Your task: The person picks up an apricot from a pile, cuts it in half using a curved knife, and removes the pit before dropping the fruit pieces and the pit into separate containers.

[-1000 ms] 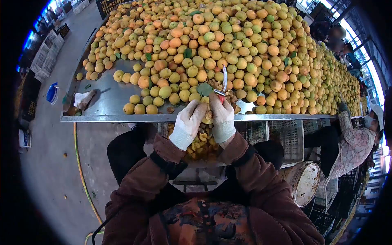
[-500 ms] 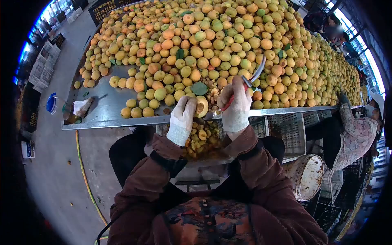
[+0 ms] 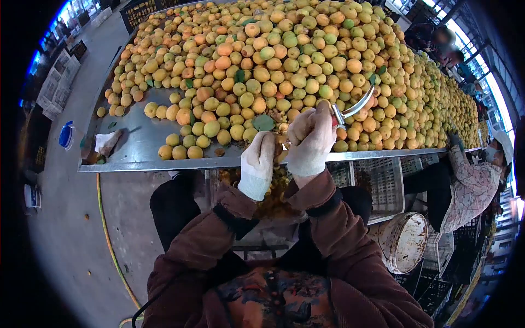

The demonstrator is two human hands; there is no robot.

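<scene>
My left hand [image 3: 258,165], in a white knit glove, is closed at the table's front edge, its fingers pinching a cut apricot [image 3: 279,154] mostly hidden between the two hands. My right hand [image 3: 311,141], gloved the same way, grips a red-handled tool with a curved metal end [image 3: 358,107] that sticks out to the upper right. The tool's other end points down toward the fruit, and its tip is hard to make out. Beyond both hands spreads a large heap of whole apricots [image 3: 306,60], with a green leaf [image 3: 263,122] near my left fingertips.
The metal table [image 3: 136,134] has a raised front rim. A crumpled white cloth-like item [image 3: 106,143] lies at its left end. Below are cut apricots [image 3: 279,177], grey crates [image 3: 383,180] and a stained bucket [image 3: 407,240]. A co-worker [image 3: 465,186] sits at the right.
My hands have come together around the cut apricot, hiding most of it. My right hand has turned, so the tool's curved end swings farther right. The view has shifted slightly.
</scene>
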